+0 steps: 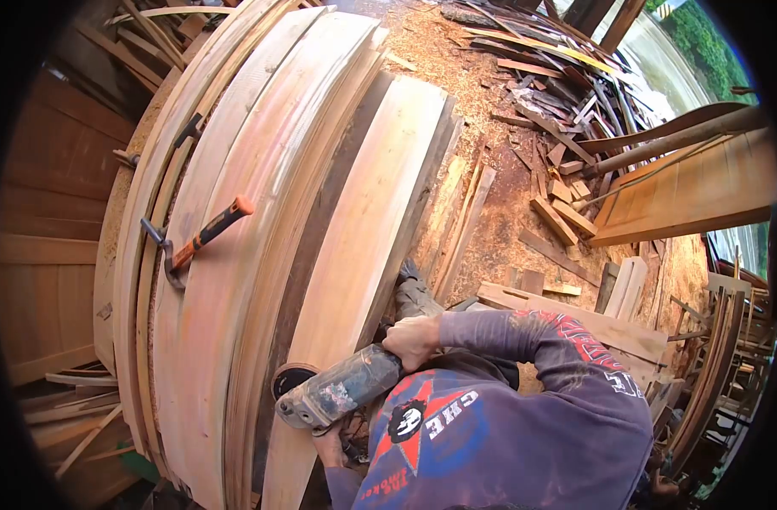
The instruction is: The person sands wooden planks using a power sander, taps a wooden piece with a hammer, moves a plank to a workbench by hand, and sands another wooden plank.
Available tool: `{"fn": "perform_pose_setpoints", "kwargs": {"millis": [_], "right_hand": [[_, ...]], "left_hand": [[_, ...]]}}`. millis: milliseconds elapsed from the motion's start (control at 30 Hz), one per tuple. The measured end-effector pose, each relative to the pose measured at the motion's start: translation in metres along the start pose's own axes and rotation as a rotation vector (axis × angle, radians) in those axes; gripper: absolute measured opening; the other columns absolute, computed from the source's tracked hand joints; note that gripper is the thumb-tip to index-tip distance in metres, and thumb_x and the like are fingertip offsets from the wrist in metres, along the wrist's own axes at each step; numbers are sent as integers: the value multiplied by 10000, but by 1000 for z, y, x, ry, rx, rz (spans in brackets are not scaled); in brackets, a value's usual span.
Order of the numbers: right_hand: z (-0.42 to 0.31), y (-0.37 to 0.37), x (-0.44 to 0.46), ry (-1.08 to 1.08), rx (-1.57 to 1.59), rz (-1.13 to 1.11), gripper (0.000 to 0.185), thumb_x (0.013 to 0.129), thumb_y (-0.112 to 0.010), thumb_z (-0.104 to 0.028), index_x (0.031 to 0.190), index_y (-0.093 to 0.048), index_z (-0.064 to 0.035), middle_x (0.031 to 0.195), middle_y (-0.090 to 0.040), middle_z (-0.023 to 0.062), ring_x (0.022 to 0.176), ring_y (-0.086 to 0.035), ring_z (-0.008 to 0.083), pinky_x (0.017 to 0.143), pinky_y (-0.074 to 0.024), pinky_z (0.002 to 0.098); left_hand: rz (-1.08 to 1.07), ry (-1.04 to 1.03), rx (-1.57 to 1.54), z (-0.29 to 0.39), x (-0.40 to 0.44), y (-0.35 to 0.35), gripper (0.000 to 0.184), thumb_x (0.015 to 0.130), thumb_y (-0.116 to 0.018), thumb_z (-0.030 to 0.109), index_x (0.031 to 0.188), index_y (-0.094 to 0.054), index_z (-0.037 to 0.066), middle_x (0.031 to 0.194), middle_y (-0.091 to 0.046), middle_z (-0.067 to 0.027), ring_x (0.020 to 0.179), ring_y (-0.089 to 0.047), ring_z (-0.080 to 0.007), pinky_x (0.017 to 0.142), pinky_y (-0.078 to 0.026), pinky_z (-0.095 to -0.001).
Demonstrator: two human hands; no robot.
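Observation:
A worn grey angle grinder (341, 387) lies across a long pale plank (371, 195). Its round dark disc (293, 380) is tilted at the plank's left edge. My right hand (412, 340) is closed around the rear of the grinder body. Below the grinder's head, my left hand (328, 445) grips it from the near side, its fingers partly hidden by the tool. To the left, a hammer (208, 235) with an orange and black handle rests on wide stacked boards (257, 170), apart from both hands.
Wooden panels (53, 212) stand along the left. Sawdust (499, 212) covers the floor at the right, with scattered offcuts (562, 219) and a heap of scrap wood (567, 93) farther back. A mortised timber (575, 319) lies beyond my right arm. A panelled door (686, 187) leans at the right.

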State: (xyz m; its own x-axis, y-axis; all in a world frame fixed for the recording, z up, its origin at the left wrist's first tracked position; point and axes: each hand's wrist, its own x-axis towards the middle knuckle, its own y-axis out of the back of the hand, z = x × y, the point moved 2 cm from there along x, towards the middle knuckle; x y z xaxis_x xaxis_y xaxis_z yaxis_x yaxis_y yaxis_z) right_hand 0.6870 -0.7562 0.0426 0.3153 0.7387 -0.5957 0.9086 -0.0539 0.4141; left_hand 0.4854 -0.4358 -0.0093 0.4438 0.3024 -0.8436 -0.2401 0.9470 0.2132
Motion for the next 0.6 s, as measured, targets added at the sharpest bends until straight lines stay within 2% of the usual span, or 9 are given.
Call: {"fn": "perform_pose_setpoints", "kwargs": {"millis": [33,67,133,267,367,433,467,567,600], "right_hand": [[2,0,1,-29,51,-38,334,675,-727,-256,883,-754,4,904,-737,245,910,-725,411,812,-587,486],[7,-4,4,-17,51,-43,334,675,-727,-256,883,-754,4,904,-737,245,910,-725,411,812,-587,486],[17,-6,9,63,38,32,351,667,-731,-265,890,-759,5,916,-740,241,917,-727,407,818,-588,482],[47,21,-11,19,19,-10,382,665,-720,-316,886,-758,-7,870,-730,247,861,-726,422,774,-587,501],[60,61,-60,-57,-29,53,440,646,-766,-387,895,-750,-25,850,-725,248,824,-726,414,751,-582,501],[71,66,-87,-145,-26,76,451,671,-765,-360,966,-707,-22,848,-722,252,819,-722,420,756,-571,503],[69,64,-100,-163,-8,119,431,677,-763,-342,951,-697,-15,839,-717,257,813,-716,429,753,-568,506],[47,73,-117,-185,-79,180,412,689,-763,-320,935,-682,0,819,-706,269,800,-707,446,747,-564,510],[46,75,-119,-191,-136,233,413,696,-765,-316,935,-677,9,806,-700,277,792,-703,453,745,-564,509]], "left_hand": [[19,84,-102,-2,3,-6,316,815,-810,142,1088,-713,17,732,-684,-60,473,-577,-129,415,-443,-285],[32,85,-104,-3,0,-9,316,815,-810,142,1088,-713,17,732,-684,-60,473,-577,-129,415,-443,-285],[112,-117,39,28,-24,-27,217,791,-749,99,983,-693,17,570,-552,-41,400,-498,-153,372,-394,-306],[209,-40,-24,56,-66,-65,135,776,-710,60,904,-704,18,523,-508,-17,382,-452,-126,367,-327,-305],[204,-238,-111,59,-67,-111,130,781,-792,117,860,-746,25,605,-600,-17,414,-463,-95,393,-335,-292],[172,-530,258,52,-55,-123,380,757,-787,137,1090,-725,-36,998,-769,-187,955,-738,-327,829,-540,-406],[125,-499,82,76,-64,-134,359,764,-788,151,1072,-730,-24,1039,-763,-189,988,-732,-322,823,-541,-401],[138,-474,73,65,-47,-145,314,785,-771,155,1051,-734,-8,1041,-759,-199,1014,-725,-336,830,-541,-404],[122,-561,73,68,-46,-146,303,795,-763,165,1045,-732,-4,1029,-759,-200,996,-726,-346,820,-543,-413]]}}
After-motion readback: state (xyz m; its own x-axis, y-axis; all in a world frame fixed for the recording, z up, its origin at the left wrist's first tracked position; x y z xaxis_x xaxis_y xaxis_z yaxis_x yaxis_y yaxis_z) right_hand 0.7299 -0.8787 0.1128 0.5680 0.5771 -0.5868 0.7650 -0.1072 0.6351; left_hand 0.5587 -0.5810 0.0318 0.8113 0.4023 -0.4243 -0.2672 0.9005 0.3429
